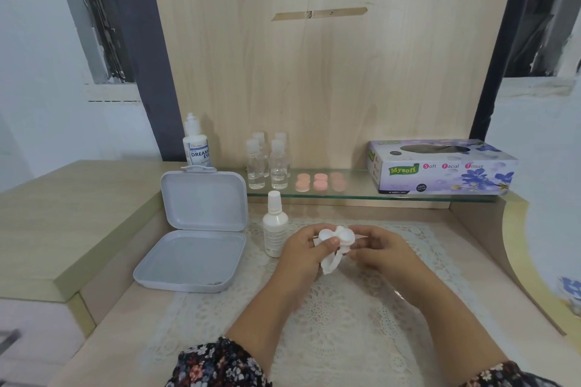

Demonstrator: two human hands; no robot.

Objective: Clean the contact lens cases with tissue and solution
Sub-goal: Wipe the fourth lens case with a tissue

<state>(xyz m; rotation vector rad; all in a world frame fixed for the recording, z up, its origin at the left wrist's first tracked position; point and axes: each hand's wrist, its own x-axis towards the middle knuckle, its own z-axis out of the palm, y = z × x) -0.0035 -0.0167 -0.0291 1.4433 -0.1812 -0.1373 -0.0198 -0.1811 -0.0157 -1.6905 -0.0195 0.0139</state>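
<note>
Holding a white contact lens case [338, 237] between them above the lace mat [339, 302], both hands are occupied. The left hand [303, 250] grips the case's left end together with a wad of white tissue [330, 262], whose loose tail hangs below the fingers; the right hand [375, 248] pinches the right end, presumably to steady the case while the tissue is worked into a well. Whether the wells are capped or open cannot be told.

A white bottle [275, 225] with its cap on stands upright just left of the left hand, close enough to reach without shifting, and is likely the solution in use. Further left, a grey hinged box [195, 232] lies open, lid propped up, apparently the storage for the cases.

On the glass shelf [345, 193] behind stand four clear small bottles [267, 163], several pink lens cases [320, 181], seemingly awaiting cleaning or finished, and a tissue box [440, 166] to the right. A labelled solution bottle [196, 144] stands on the raised ledge at left.

Surface: pale wood-effect desk [125, 339] with a wooden back panel [330, 72]; white walls either side.
</note>
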